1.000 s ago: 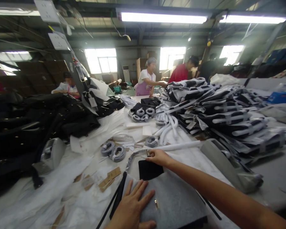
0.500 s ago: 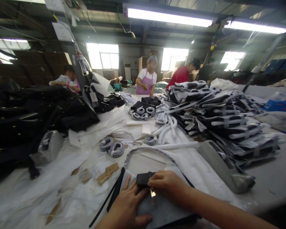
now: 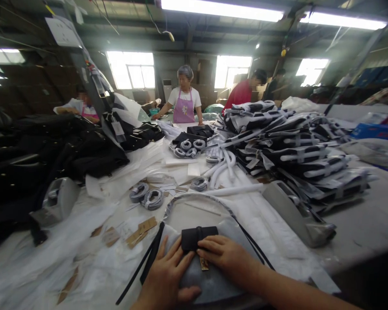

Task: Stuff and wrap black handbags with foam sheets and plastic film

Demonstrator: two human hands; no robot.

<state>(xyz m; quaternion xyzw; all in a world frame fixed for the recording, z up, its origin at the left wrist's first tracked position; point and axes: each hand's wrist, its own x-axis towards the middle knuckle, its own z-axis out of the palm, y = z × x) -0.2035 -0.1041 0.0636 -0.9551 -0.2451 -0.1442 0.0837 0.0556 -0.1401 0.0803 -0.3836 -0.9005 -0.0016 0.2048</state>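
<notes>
Left hand (image 3: 168, 277) flat, fingers spread on grey bag (image 3: 210, 282). Right hand (image 3: 224, 254) pinches black flap (image 3: 197, 237); gold clasp (image 3: 203, 264) partly hidden, bag's near edge cut off.

Grey felt-wrapped bag (image 3: 213, 282) lies flat under my fingers (image 3: 213, 249), black flap (image 3: 197, 236) folded over just past them, little gold clasp (image 3: 203, 264) peeking out right beneath.

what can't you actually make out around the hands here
Head view: gold clasp, mostly under the right hand, shape unclear.
Head view: grey bag, near edge cut off by the frame bottom, part under the left hand.
Head view: whether the right hand grips the black flap; its fingers cover it.
</notes>
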